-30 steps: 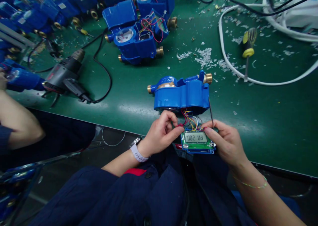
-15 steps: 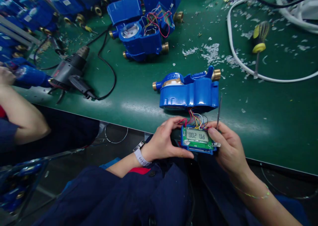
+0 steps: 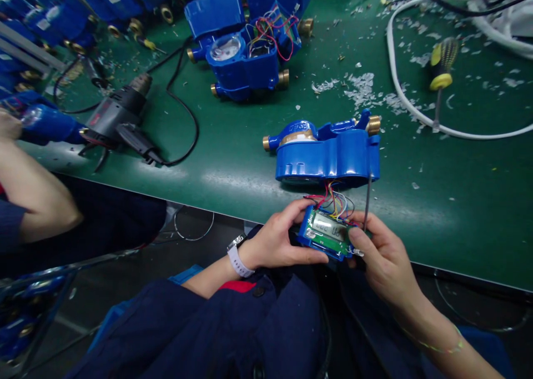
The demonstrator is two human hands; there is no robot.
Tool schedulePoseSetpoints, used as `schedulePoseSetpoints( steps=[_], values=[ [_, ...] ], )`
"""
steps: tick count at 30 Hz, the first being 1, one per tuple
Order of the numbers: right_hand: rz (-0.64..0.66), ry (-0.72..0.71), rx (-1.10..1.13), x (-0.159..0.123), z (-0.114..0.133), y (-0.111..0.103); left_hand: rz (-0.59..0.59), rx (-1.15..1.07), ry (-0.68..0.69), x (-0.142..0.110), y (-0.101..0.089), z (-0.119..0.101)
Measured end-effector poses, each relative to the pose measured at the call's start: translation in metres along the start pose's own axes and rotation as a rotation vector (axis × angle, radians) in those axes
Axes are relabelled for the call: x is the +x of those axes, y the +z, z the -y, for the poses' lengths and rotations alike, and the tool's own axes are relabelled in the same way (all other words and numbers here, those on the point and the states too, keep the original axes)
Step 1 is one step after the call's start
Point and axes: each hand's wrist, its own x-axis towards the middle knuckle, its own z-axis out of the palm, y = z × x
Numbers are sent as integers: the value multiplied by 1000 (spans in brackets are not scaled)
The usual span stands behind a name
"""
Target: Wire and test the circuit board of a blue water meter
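Note:
A blue water meter (image 3: 328,154) with brass ends lies on the green bench, near its front edge. Coloured wires (image 3: 335,198) run from it to a small green circuit board with an LCD screen (image 3: 327,232). My left hand (image 3: 278,237) grips the board's left side. My right hand (image 3: 381,254) holds the board's right side and also a thin metal tool (image 3: 367,198) that points up towards the meter. The board is tilted, and its screen shows faint digits.
Two more open blue meters (image 3: 245,56) stand at the back. A corded power tool (image 3: 114,118) lies left, near a co-worker's arm (image 3: 35,195). A yellow-handled screwdriver (image 3: 439,73), a white cable (image 3: 400,98) and white scraps (image 3: 358,90) lie at the right.
My left hand has moved from the wires down to the board's left edge. The board has tilted, so its screen now faces more to the side.

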Motion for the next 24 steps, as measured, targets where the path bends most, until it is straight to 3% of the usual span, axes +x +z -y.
schedulePoseSetpoints(
  steps=[5, 8, 11, 14, 19, 24],
  values=[
    [-90, -158, -108, -16, 8, -20, 0, -14, -21, 5, -5, 2],
    [-137, -273, -420, -24, 22, -38, 22, 13, -33, 7, -9, 2],
    [27, -395, -753, -27, 38, -53, 57, 29, -66, 7, -12, 4],
    [151, -492, -941, -27, 48, -60, 70, 10, -96, 6, -13, 5],
    [215, -514, -1116, -24, 54, -62, 67, -97, -165, 9, -11, 1],
    [243, -531, -1148, -18, 60, -62, 74, -196, -249, 14, -10, -5]
  ],
)
